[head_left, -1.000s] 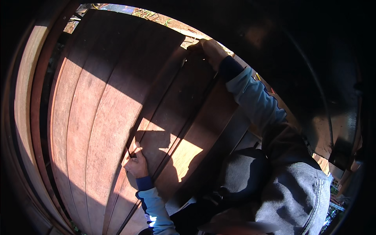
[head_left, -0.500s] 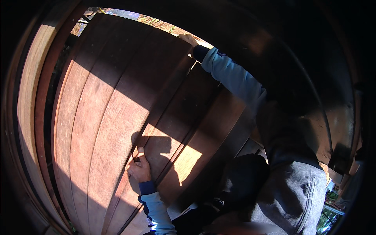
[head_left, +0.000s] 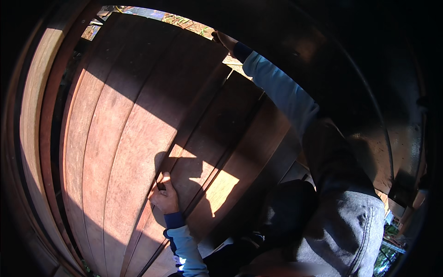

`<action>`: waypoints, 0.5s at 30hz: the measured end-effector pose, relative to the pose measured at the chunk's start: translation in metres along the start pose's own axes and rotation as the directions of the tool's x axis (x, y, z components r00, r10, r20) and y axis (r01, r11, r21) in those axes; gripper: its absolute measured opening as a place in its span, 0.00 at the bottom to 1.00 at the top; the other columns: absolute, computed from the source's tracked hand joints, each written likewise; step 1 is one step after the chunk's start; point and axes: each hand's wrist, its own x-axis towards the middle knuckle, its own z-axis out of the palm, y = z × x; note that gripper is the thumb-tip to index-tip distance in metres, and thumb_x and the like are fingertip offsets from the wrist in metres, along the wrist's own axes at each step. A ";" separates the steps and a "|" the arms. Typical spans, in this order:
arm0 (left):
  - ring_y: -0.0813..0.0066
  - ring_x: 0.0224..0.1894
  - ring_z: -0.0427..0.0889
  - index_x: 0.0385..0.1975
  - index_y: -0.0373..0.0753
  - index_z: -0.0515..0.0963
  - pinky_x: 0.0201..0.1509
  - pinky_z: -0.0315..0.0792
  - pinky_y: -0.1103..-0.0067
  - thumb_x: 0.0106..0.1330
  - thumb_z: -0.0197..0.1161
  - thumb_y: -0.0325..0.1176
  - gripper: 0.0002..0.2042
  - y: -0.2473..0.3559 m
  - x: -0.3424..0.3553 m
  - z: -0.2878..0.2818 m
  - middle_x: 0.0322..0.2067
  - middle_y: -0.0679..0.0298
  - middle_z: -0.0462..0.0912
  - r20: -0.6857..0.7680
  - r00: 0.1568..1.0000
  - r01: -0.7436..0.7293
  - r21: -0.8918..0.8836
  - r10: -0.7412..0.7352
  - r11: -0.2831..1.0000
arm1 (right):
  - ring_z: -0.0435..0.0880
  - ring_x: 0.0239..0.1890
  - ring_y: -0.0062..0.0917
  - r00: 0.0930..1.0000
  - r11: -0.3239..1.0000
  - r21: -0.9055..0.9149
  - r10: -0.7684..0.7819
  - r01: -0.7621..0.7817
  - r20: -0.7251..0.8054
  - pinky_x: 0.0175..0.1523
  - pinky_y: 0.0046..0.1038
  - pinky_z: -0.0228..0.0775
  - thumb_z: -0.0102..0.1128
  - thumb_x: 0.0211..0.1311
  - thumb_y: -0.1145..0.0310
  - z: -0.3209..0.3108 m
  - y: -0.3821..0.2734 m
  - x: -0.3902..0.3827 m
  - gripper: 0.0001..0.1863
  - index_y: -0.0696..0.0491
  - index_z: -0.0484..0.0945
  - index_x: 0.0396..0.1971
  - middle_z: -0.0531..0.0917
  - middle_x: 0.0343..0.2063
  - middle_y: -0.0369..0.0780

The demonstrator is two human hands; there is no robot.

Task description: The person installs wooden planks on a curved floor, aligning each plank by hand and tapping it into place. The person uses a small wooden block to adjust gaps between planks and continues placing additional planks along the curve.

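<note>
Reddish-brown wooden planks (head_left: 143, 115) lie side by side in front of me, partly sunlit and partly in shade. My left hand (head_left: 164, 196) is closed on the long raised edge of one plank (head_left: 198, 92), its thumb pointing away along that edge. At the far end of the same plank, my right hand (head_left: 224, 41) is stretched out just beyond the corner. Its fingers are in shade and look bent; whether they touch the wood or hold anything cannot be made out.
On the right is a large dark curved surface (head_left: 360, 69). My knee in grey trousers (head_left: 344, 226) rises at the lower right. Paler wooden beams (head_left: 37, 101) run along the left, with a dark gap beside them. Sunlit ground with dry plants (head_left: 182, 21) shows past the planks' far end.
My right hand has moved slightly farther away, off the plank's far corner, uncovering bright ground there. My left hand stays in place on the plank edge.
</note>
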 end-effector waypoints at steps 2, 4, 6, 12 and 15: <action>0.70 0.08 0.68 0.23 0.28 0.82 0.13 0.61 0.74 0.56 0.66 0.60 0.31 0.002 0.000 -0.001 0.05 0.59 0.68 0.025 0.999 0.045 -0.018 -0.045 0.999 | 0.78 0.51 0.27 0.999 1.000 0.003 -0.002 0.002 0.037 0.58 0.32 0.66 0.45 0.69 0.53 0.001 0.002 -0.002 0.20 0.53 0.77 0.45 0.82 0.43 0.39; 0.71 0.07 0.67 0.23 0.28 0.81 0.13 0.60 0.75 0.56 0.66 0.60 0.31 0.004 0.001 -0.002 0.05 0.59 0.68 0.029 0.998 0.055 -0.021 -0.054 0.998 | 0.78 0.52 0.26 0.998 0.999 -0.016 -0.031 0.032 0.062 0.58 0.32 0.66 0.45 0.69 0.53 0.010 0.006 -0.008 0.20 0.53 0.77 0.45 0.82 0.43 0.39; 0.71 0.07 0.67 0.22 0.28 0.81 0.13 0.60 0.75 0.56 0.67 0.59 0.30 0.005 0.001 -0.002 0.05 0.60 0.68 0.023 0.998 0.059 0.023 -0.059 0.998 | 0.78 0.52 0.26 0.996 0.998 -0.035 -0.053 0.055 0.077 0.59 0.32 0.65 0.46 0.69 0.53 0.022 0.012 -0.013 0.20 0.53 0.77 0.46 0.82 0.43 0.39; 0.69 0.07 0.67 0.19 0.28 0.80 0.13 0.61 0.73 0.56 0.67 0.59 0.31 0.004 0.001 0.000 0.05 0.59 0.68 -0.024 1.000 0.007 -0.044 -0.009 0.999 | 0.76 0.54 0.26 0.984 0.966 -0.193 -0.157 0.170 0.082 0.60 0.30 0.64 0.46 0.70 0.53 0.038 0.016 -0.013 0.21 0.53 0.76 0.49 0.80 0.46 0.40; 0.66 0.08 0.70 0.17 0.28 0.79 0.14 0.63 0.72 0.55 0.66 0.61 0.32 0.004 0.002 0.000 0.06 0.57 0.70 0.012 0.996 0.083 0.062 -0.084 0.995 | 0.74 0.56 0.27 0.993 0.996 -0.066 -0.044 0.052 0.110 0.61 0.29 0.63 0.46 0.70 0.54 0.032 0.007 -0.011 0.21 0.53 0.75 0.51 0.78 0.49 0.40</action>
